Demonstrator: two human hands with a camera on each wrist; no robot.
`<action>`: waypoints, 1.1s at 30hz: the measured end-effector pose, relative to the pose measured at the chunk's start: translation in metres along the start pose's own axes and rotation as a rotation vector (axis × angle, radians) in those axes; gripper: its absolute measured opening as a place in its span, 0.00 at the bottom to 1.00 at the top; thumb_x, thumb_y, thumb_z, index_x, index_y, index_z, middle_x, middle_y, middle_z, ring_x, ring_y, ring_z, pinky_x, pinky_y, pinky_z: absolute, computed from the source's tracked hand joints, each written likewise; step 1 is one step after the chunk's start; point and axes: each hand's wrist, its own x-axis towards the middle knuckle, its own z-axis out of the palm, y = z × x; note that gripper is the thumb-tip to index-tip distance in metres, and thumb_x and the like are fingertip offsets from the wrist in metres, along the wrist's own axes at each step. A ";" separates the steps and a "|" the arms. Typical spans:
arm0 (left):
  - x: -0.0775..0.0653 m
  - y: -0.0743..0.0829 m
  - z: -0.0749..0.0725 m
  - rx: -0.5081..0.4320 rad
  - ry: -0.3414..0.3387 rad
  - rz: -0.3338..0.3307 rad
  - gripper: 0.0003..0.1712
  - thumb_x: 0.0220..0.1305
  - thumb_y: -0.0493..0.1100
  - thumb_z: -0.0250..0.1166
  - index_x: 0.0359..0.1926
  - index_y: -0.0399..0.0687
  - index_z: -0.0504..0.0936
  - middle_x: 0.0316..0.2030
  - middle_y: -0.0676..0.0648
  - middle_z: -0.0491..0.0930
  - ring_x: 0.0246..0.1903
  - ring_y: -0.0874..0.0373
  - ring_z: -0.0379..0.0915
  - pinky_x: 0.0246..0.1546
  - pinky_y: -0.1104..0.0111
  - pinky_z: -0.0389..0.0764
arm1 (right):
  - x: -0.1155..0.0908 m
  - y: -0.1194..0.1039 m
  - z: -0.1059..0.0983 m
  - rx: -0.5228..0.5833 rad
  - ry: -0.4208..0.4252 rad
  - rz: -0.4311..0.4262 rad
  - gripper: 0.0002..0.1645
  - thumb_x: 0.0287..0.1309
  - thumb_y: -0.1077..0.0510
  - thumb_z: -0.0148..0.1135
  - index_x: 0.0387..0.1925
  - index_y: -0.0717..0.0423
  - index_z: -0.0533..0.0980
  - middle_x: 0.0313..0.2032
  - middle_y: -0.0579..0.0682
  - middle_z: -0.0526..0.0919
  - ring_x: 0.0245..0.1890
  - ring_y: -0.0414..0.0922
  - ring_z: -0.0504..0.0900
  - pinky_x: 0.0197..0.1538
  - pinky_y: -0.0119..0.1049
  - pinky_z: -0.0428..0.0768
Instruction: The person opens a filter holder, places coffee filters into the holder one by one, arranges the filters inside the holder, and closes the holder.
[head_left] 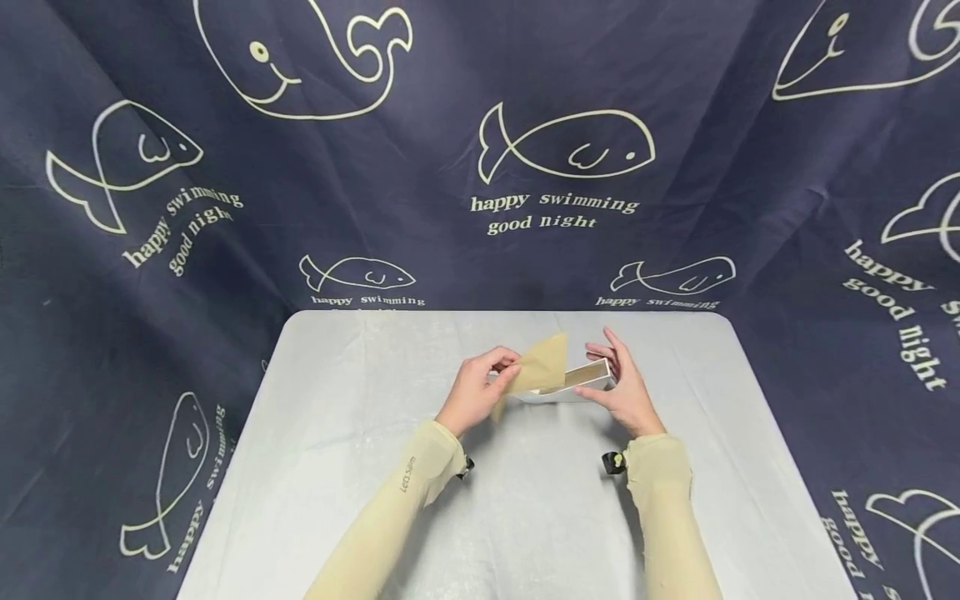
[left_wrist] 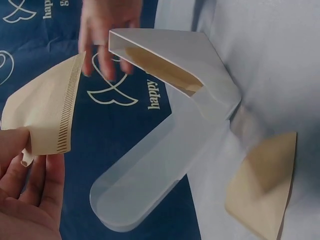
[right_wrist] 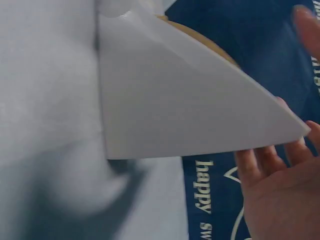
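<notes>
My left hand [head_left: 480, 387] pinches a tan paper coffee filter [left_wrist: 45, 107] between thumb and fingers, its crimped seam standing upright in the left wrist view. Beside it, on the table, is a white wedge-shaped filter box [head_left: 597, 375] with more tan filters [left_wrist: 165, 70] inside. The box's translucent lid [left_wrist: 145, 175] is swung open toward the left. At the box's right end is my right hand [head_left: 626, 392], fingers spread behind the corner and thumb apart from them. In the right wrist view the box's flat white side [right_wrist: 185, 110] hides part of those fingers.
Another tan filter [left_wrist: 265, 185] lies on the pale table [head_left: 337, 417], near the box. A dark blue curtain [head_left: 555, 275] with fish drawings hangs behind and along both sides of the table.
</notes>
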 end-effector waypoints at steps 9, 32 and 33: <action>0.005 0.005 0.010 0.069 -0.032 0.036 0.08 0.76 0.42 0.62 0.48 0.47 0.86 0.41 0.49 0.89 0.42 0.58 0.84 0.45 0.65 0.83 | 0.007 0.018 0.005 -0.114 -0.039 0.198 0.43 0.46 0.84 0.55 0.68 0.68 0.68 0.57 0.73 0.80 0.52 0.47 0.81 0.55 0.25 0.75; 0.026 0.000 0.064 0.410 0.010 0.115 0.07 0.73 0.43 0.65 0.48 0.54 0.88 0.42 0.54 0.90 0.43 0.59 0.84 0.48 0.64 0.79 | 0.011 0.021 0.024 -0.289 0.182 0.253 0.24 0.62 0.70 0.54 0.60 0.65 0.77 0.59 0.66 0.82 0.65 0.63 0.77 0.74 0.55 0.69; 0.027 0.000 0.066 0.425 0.011 0.117 0.07 0.73 0.43 0.65 0.47 0.54 0.88 0.42 0.55 0.90 0.42 0.59 0.84 0.47 0.64 0.79 | 0.010 0.021 0.024 -0.287 0.179 0.257 0.24 0.63 0.70 0.55 0.61 0.65 0.76 0.59 0.67 0.82 0.65 0.63 0.77 0.74 0.55 0.69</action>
